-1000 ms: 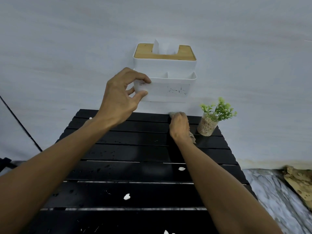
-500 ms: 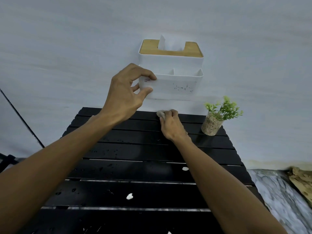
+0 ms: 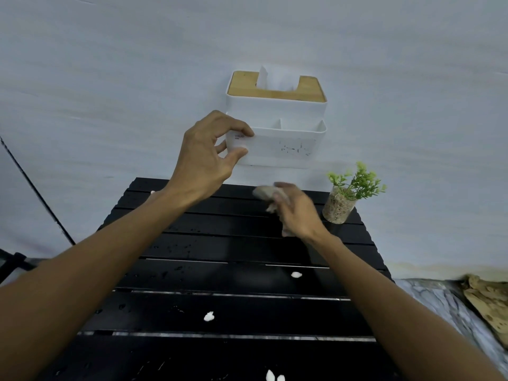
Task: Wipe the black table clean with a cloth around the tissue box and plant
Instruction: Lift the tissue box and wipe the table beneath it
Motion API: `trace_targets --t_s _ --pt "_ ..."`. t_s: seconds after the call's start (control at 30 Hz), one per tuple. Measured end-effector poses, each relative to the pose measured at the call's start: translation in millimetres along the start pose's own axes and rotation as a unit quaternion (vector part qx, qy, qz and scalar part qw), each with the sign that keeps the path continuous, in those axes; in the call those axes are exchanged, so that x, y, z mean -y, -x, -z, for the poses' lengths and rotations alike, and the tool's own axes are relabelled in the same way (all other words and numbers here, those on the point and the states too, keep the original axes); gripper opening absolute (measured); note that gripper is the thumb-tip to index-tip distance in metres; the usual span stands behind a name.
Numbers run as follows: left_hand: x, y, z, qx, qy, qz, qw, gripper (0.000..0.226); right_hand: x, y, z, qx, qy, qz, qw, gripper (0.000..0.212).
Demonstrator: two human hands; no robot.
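My left hand (image 3: 206,158) grips the left front corner of the white tissue box (image 3: 286,141), which has a wooden lid and is held up above the far edge of the black slatted table (image 3: 236,273). My right hand (image 3: 298,213) holds a crumpled grey cloth (image 3: 265,192) pressed on the far slats below the raised box. A small green plant (image 3: 347,195) in a clear pot of pebbles stands at the table's far right corner, just right of my right hand.
Small white scraps lie on the slats: one (image 3: 296,275) near my right forearm, one (image 3: 209,316) in the middle, a pair (image 3: 273,376) at the near edge. Water droplets speckle the slats. A pale wall stands behind; a marbled floor (image 3: 450,306) lies to the right.
My right hand with the cloth has swept from the middle of the far slat toward the right, closer to the plant. The tissue box stays held up by my left hand.
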State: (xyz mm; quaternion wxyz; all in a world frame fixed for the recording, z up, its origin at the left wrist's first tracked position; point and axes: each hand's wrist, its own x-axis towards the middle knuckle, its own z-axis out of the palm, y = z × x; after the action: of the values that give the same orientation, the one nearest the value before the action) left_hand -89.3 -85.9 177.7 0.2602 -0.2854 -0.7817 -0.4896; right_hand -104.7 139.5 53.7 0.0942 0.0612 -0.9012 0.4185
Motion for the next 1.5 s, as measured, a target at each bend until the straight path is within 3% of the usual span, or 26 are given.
trace_targets --t_s 0.07,0.23,0.37,0.53,0.6,0.67,0.8,0.87,0.97,1.13,1.23,1.37,1.5 --pt "-2 -1 1 -0.002 -0.006 -0.002 1.0 0.022 -20 -13 4 -0.058 0.081 -0.03 0.995 0.041" --pt "-4 -4 2 -0.003 -0.009 -0.01 1.0 0.022 -20 -32 -40 -0.001 0.196 -0.002 0.981 0.034" --pt "-2 -3 2 -0.001 -0.015 -0.012 1.0 0.023 24 -31 -63 0.101 0.144 0.077 0.981 0.04" --pt "-2 -2 1 -0.003 -0.02 -0.009 1.0 0.024 44 0 -79 0.258 0.095 0.194 0.942 0.043" --pt "-3 -2 1 -0.002 -0.017 -0.008 1.0 0.024 40 11 -73 0.293 0.058 0.197 0.934 0.038" --pt "-4 -1 4 -0.003 -0.013 -0.006 1.0 0.024 40 12 -61 0.26 -0.023 0.123 0.957 0.029" --pt "-5 1 8 -0.001 -0.019 -0.008 1.0 0.023 42 -10 -49 0.046 -0.065 0.026 0.996 0.024" --pt "-4 1 10 0.0 -0.025 -0.008 1.0 0.023 43 -17 -59 0.057 0.006 0.018 0.998 0.027" --pt "-4 1 11 0.003 -0.033 -0.009 0.999 0.023 38 -16 -82 0.16 0.171 0.111 0.966 0.041" --pt "-2 3 9 0.004 -0.024 -0.001 1.0 0.023 39 18 -57 0.316 0.051 0.162 0.933 0.042" --pt "-3 6 6 0.005 -0.014 0.003 1.0 0.023 32 25 -10 0.268 -0.042 0.109 0.956 0.032" --pt "-5 8 0 0.009 -0.002 0.014 1.0 0.022 -4 12 37 0.112 -0.009 0.084 0.99 0.03" --pt "-6 12 -6 0.012 0.004 0.023 1.0 0.023 -42 17 38 0.14 0.05 0.069 0.986 0.034"
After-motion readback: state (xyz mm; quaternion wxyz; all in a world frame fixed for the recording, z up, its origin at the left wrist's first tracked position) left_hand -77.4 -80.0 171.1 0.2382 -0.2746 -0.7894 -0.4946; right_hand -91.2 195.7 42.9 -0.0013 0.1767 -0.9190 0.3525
